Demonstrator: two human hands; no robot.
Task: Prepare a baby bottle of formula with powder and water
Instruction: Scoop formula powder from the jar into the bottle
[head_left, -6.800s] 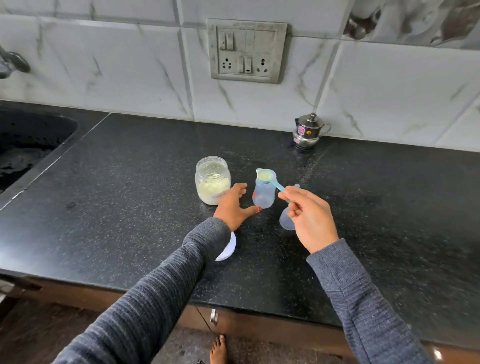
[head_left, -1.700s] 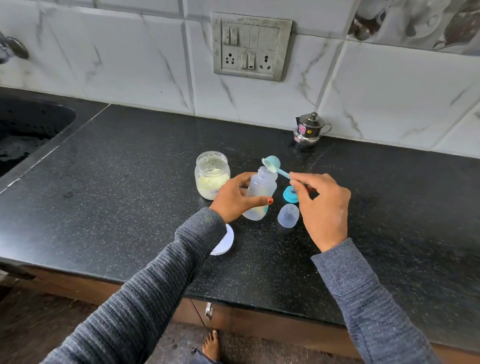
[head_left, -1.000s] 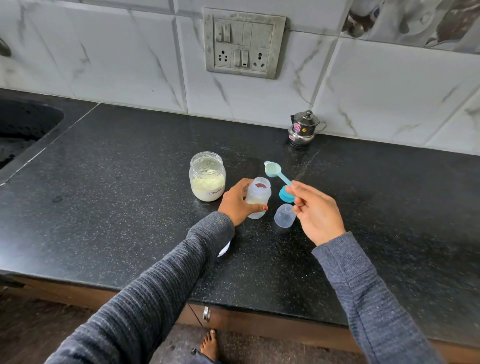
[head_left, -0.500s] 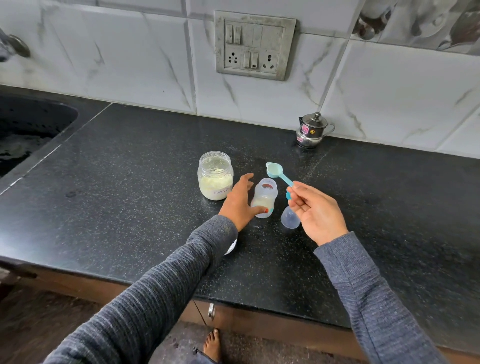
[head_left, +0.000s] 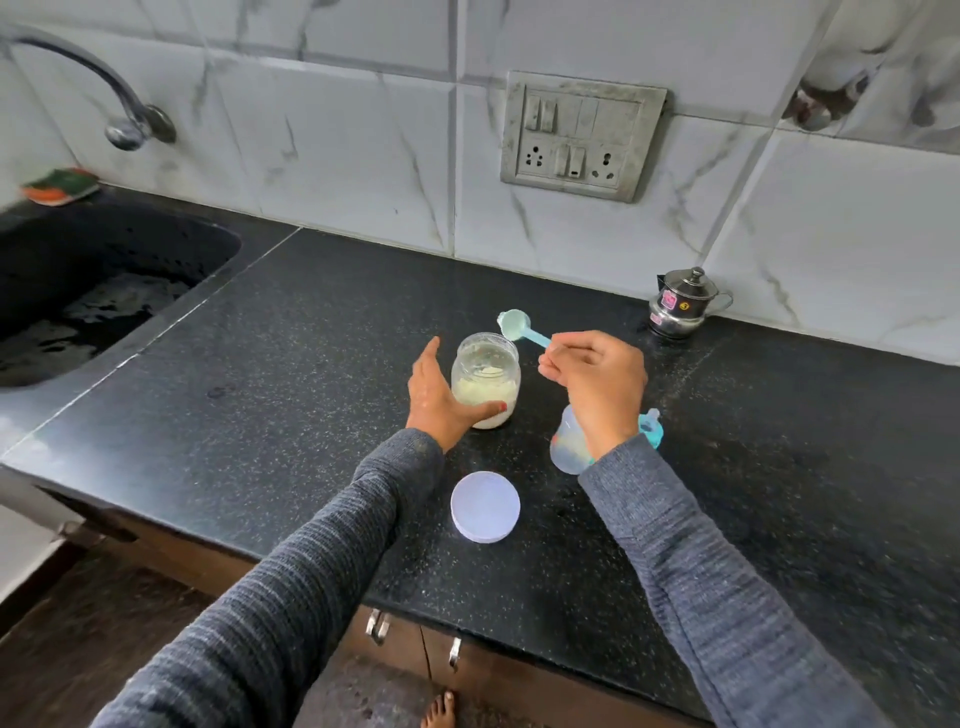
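Note:
A glass jar of pale formula powder (head_left: 485, 384) stands open on the black counter (head_left: 291, 364). My left hand (head_left: 441, 400) cups its left side, fingers spread and thumb touching the front of the glass. My right hand (head_left: 597, 384) pinches the handle of a teal scoop (head_left: 515, 326), whose bowl hovers just above the jar's rim. The clear baby bottle (head_left: 567, 449) stands uncapped under my right wrist, partly hidden. Its teal nipple ring (head_left: 650, 426) lies just to the right of it.
The jar's white lid (head_left: 485, 507) lies flat near the counter's front edge. A small steel pot (head_left: 679, 304) stands by the tiled wall at the back right. A black sink (head_left: 88, 291) with a tap (head_left: 122, 111) and a sponge (head_left: 60, 186) is at the left.
My left hand left the bottle and went to the jar. My right hand carried the scoop from above the bottle to above the jar's mouth. The view swung left.

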